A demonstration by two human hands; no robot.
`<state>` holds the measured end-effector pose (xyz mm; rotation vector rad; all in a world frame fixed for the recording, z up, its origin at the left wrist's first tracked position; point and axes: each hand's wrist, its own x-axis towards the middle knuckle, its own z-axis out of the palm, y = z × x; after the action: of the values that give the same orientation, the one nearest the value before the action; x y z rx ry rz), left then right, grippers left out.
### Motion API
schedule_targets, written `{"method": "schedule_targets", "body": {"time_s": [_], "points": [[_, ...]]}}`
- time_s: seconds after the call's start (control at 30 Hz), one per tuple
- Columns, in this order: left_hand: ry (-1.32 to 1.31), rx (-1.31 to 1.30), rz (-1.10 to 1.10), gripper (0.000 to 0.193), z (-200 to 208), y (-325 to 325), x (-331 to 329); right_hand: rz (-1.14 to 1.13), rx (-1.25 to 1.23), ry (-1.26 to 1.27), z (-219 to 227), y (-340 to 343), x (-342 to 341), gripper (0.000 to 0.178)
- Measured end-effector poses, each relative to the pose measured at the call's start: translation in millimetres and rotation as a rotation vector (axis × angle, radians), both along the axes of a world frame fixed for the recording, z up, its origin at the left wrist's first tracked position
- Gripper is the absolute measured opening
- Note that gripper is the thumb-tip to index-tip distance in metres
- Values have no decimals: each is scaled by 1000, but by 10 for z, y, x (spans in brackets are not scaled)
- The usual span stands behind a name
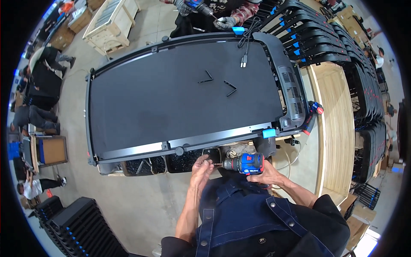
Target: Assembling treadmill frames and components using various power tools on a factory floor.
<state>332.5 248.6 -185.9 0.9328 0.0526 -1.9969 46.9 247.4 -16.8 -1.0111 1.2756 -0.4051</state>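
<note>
My right hand (267,174) grips a blue and black cordless drill (251,164), held level in front of my body with its bit pointing left. At the bit's tip the fingers of my left hand (201,170) are pinched together; what they hold, if anything, is too small to make out. Beyond both hands lies a treadmill (180,94) with a wide black belt and a dark motor cover (293,92) at its right end. Two black L-shaped pieces, one a bent bar (231,88), rest on the belt. A power cord (244,60) with its plug hangs over the far right corner.
Under the treadmill's near edge sit black trays (184,162) of small dark parts. Another drill (314,118) lies at the right, beside a wooden crate (336,128). Across the treadmill a gloved co-worker holds a drill (200,6). Black frames (317,38) are stacked at the right, black panels (81,222) lower left.
</note>
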Motion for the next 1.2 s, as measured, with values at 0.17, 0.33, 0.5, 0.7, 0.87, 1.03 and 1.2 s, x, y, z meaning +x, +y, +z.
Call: {"method": "schedule_targets", "body": {"time_s": [0.17, 0.33, 0.5, 0.7, 0.87, 1.03, 1.2], "points": [[116, -135, 18, 42, 355, -119, -46, 18, -96, -87, 24, -52, -26, 45], [57, -194, -46, 44, 628, -310, -65, 37, -156, -65, 52, -66, -133, 47], [-631, -504, -247, 35, 1138, -544, -200, 19, -183, -89, 132, -138, -283, 45], [-740, -729, -193, 30, 1462, -935, -582, -215, -74, -462, 245, -229, -447, 48], [-683, -672, -354, 49, 1678, -1646, -1038, -399, -100, -500, 245, -179, -671, 50], [-1099, -442, -483, 46, 1267, -2401, -1355, -583, -167, -552, 132, -113, -795, 48], [-1274, -473, -478, 30, 1149, -2685, -1555, -632, -225, -531, 17, -3, -891, 48]]}}
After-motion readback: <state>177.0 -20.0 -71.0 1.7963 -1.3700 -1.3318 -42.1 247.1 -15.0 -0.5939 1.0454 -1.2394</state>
